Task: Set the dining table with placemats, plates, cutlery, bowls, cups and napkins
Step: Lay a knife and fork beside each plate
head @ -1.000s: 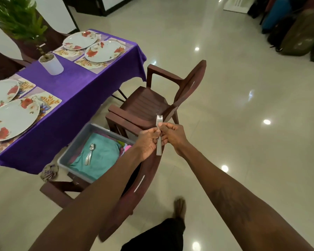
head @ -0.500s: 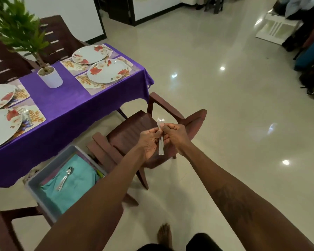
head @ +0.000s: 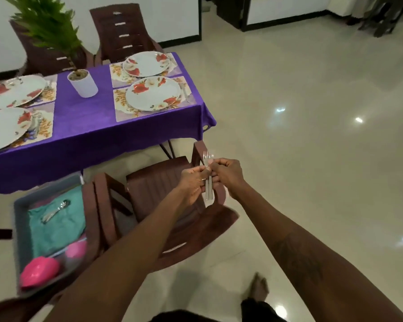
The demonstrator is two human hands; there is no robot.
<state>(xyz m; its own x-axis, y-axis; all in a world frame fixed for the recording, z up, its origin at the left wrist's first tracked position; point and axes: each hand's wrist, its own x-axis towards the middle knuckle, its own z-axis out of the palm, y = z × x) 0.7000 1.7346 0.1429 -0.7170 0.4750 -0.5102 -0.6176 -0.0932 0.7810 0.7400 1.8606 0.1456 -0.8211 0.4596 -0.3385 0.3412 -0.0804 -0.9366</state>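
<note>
My left hand (head: 192, 182) and right hand (head: 228, 175) were both curled tight round the forks (head: 208, 192), tines up, above the brown chair (head: 158, 182). The purple table (head: 84, 122) with its plates lay at ten o'clock of my hands, and the grey tray (head: 18, 219) holding a spoon (head: 55, 210) at eight o'clock

Home dining room, purple-clothed table (head: 91, 126) with floral plates (head: 153, 93), brown chairs (head: 123, 36), potted plant (head: 83, 82), glossy tiled floor (head: 312, 112)
</note>
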